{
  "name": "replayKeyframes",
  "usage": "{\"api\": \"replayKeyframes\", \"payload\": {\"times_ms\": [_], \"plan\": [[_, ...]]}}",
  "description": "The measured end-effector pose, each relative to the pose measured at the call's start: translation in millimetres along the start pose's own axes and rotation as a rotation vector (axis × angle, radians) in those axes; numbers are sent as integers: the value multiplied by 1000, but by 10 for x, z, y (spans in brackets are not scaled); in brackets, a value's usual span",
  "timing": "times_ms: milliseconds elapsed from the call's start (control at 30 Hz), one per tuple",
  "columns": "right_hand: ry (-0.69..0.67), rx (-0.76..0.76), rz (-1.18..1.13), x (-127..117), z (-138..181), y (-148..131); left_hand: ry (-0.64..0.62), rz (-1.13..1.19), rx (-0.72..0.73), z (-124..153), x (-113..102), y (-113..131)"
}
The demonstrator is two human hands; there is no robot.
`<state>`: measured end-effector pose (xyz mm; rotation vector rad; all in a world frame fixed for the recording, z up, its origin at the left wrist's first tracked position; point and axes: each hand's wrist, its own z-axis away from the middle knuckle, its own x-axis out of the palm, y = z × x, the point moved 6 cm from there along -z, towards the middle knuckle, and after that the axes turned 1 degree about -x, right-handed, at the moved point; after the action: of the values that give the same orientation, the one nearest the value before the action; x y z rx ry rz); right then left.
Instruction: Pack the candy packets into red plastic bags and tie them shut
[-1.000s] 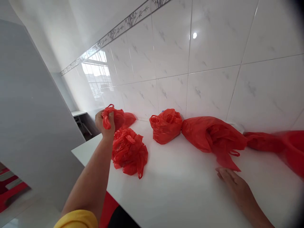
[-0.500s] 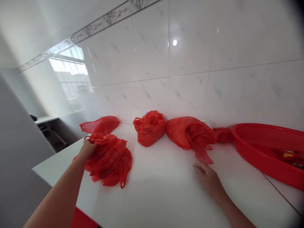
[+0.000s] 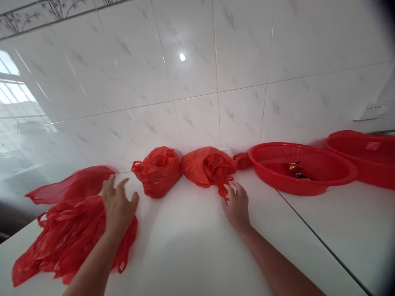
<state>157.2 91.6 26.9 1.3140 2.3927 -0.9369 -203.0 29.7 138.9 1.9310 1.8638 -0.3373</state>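
My left hand [image 3: 119, 207] hovers open, fingers spread, over a crumpled heap of red plastic bags [image 3: 61, 238] at the counter's left end. Behind it a flat red bag [image 3: 74, 187] lies against the wall. A knotted red bag [image 3: 159, 170] stands in the middle. Beside that rests a bulging red bag [image 3: 208, 166], and my right hand [image 3: 237, 205] lies on the counter with fingers apart, its fingertips touching this bag's dangling handle.
The white counter [image 3: 197, 255] runs along a tiled wall. At the right stands a red perforated basin [image 3: 304, 170] with small items inside, and a second red basin [image 3: 367, 158] behind it. A small red bag [image 3: 242, 160] lies between bag and basin.
My left hand let go of the red bag it was gripping and opened above the heap. My right hand slid forward to the bulging bag. The view swung right, revealing the basins.
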Motion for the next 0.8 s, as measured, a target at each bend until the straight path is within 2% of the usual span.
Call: {"api": "replayKeyframes", "payload": {"times_ms": [67,167,267,333,433,500,567,700,767,800], "plan": [[-46,2,24,60,-10,94,-122,85,123,168,278,343],[-218,69,28,186,23,222,-335,154,325,408,647,831],[-360,124,23,257,57,261,-503,150,431,515,865,1239],[-356,167,-31,239,37,264,-549,136,466,500,944,1477],[-238,199,-265,140,-40,244,-586,125,523,454,1108,1783],[-192,190,-468,83,-79,213,-625,122,534,449,1288,1920],[-246,228,-652,83,-75,190,-668,115,515,463,1493,1996],[-600,409,-972,217,84,93,-727,112,472,497,1769,2068],[-724,443,-1034,231,153,37,-735,129,445,500,1777,2085],[-740,437,-1030,216,163,21,-719,147,430,496,1740,2091]]}}
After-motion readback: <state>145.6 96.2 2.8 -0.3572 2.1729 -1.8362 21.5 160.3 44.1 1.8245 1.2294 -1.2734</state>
